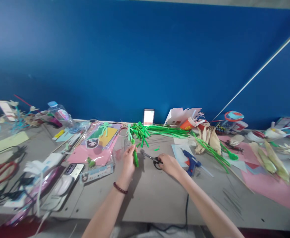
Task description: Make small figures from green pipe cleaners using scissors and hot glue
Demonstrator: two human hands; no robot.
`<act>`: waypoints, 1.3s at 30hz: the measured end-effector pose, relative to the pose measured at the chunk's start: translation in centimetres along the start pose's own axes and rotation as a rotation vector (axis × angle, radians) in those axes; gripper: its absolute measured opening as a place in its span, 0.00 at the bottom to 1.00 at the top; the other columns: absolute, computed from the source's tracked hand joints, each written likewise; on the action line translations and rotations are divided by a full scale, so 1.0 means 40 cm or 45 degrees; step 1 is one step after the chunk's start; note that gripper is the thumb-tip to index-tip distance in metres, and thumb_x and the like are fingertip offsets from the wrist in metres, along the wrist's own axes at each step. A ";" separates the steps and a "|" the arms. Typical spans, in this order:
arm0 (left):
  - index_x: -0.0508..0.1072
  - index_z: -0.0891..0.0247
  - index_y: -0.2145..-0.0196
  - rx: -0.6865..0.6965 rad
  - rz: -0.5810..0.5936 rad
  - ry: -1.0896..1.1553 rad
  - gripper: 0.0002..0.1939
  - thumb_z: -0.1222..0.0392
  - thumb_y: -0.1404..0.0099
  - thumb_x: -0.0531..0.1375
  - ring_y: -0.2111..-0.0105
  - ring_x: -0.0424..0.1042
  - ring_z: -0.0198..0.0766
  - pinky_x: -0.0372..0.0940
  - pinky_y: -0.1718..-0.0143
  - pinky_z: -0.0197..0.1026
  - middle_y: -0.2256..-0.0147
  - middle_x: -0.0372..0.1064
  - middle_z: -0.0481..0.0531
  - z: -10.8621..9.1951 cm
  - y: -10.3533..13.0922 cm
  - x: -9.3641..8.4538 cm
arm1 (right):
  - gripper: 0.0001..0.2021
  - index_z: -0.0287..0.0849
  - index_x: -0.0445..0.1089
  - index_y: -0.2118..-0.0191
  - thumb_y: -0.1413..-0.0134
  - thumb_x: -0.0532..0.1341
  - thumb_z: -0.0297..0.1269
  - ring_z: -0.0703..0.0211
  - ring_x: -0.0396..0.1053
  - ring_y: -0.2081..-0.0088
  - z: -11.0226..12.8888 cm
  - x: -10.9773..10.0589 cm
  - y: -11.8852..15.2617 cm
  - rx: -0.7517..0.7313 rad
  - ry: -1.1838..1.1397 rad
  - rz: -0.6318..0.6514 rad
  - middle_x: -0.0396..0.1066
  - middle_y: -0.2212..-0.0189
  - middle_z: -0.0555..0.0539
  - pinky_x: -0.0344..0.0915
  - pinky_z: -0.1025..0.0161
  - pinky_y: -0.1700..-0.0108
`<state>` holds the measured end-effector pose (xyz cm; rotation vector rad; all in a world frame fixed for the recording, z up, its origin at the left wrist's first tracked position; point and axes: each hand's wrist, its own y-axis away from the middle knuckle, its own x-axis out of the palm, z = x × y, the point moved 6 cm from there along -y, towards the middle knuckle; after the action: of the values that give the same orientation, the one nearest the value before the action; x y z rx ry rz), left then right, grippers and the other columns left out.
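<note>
1. Green stick point(136, 158) is sitting in the L hand point(128, 162), tilting a bit over the desk point(149, 201), just this side of the green pile point(140, 133). Fingers are curling in & closing round its upper part; a knobby green end is poking out above the grip.
2. R hand point(170, 165) is reaching in low w/ fingers part-curled, touching the scissors point(157, 162) at the dark handles. Can't tell if fingers are going thru the loops, or if the scissors are resting on the desk. Blades are pointing twd the L hand, not touching the stick.
3. Step in hand, my read: L is steadying the stick while R is handling the scissors; no cutting is showing rn.
4. Next move, if blades are being used, is calling for a firm R grip in both loops, the stick staying put in L, & L fingertips keeping clear of the blades. If they're being set down, it's just calling for opening R.
5. Nearby: a green scrap point(157, 149) is lying beyond the scissors, long green stems point(171, 131) are stretching R of the pile, & a blue glue gun point(193, 163) is lying just R of the R hand.
</note>
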<state>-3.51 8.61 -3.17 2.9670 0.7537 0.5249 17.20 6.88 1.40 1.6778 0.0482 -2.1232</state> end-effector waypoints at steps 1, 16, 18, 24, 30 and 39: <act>0.71 0.61 0.76 -0.047 0.024 0.048 0.09 0.53 0.48 0.64 0.77 0.67 0.36 0.59 0.73 0.38 0.79 0.67 0.48 0.006 -0.001 0.002 | 0.11 0.39 0.69 0.61 0.53 0.57 0.27 0.52 0.70 0.60 -0.003 -0.001 0.002 0.016 0.004 0.006 0.72 0.61 0.41 0.57 0.65 0.64; 0.72 0.62 0.71 -0.232 0.085 0.257 0.06 0.58 0.46 0.62 0.77 0.65 0.35 0.59 0.74 0.39 0.76 0.68 0.49 0.001 0.017 0.020 | 0.15 0.40 0.65 0.69 0.56 0.62 0.47 0.70 0.60 0.84 -0.041 0.079 0.054 0.079 -1.412 0.075 0.63 0.81 0.56 0.60 0.70 0.83; 0.72 0.62 0.72 -0.195 0.115 0.229 0.06 0.57 0.46 0.62 0.76 0.65 0.35 0.59 0.74 0.38 0.76 0.67 0.49 -0.004 0.024 0.026 | 0.17 0.40 0.63 0.71 0.57 0.63 0.50 0.70 0.59 0.84 0.011 0.091 0.054 0.037 -1.523 0.099 0.59 0.83 0.58 0.61 0.70 0.83; 0.70 0.60 0.75 -0.040 0.072 0.089 0.09 0.53 0.48 0.63 0.75 0.66 0.35 0.60 0.73 0.37 0.77 0.65 0.47 -0.022 0.033 0.031 | 0.24 0.41 0.59 0.73 0.63 0.63 0.58 0.71 0.56 0.87 0.107 0.130 0.046 0.155 -1.717 0.199 0.58 0.87 0.60 0.57 0.71 0.86; 0.69 0.64 0.80 -0.075 0.140 -0.032 0.14 0.50 0.51 0.65 0.79 0.61 0.31 0.56 0.77 0.34 0.80 0.64 0.46 -0.009 0.059 0.054 | 0.26 0.41 0.58 0.72 0.62 0.60 0.62 0.73 0.55 0.89 0.095 0.132 0.033 0.201 -1.708 0.162 0.59 0.87 0.60 0.51 0.72 0.87; 0.70 0.65 0.79 -0.131 0.180 -0.054 0.14 0.51 0.52 0.66 0.80 0.62 0.30 0.55 0.78 0.33 0.81 0.63 0.46 0.005 0.102 0.079 | 0.26 0.42 0.58 0.73 0.61 0.61 0.62 0.75 0.50 0.90 0.085 0.129 0.032 0.260 -1.768 0.061 0.57 0.87 0.60 0.48 0.72 0.88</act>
<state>1.06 6.50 -1.89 2.9394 0.4997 0.4902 13.61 3.13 -2.20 -0.0184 -0.6080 -2.8038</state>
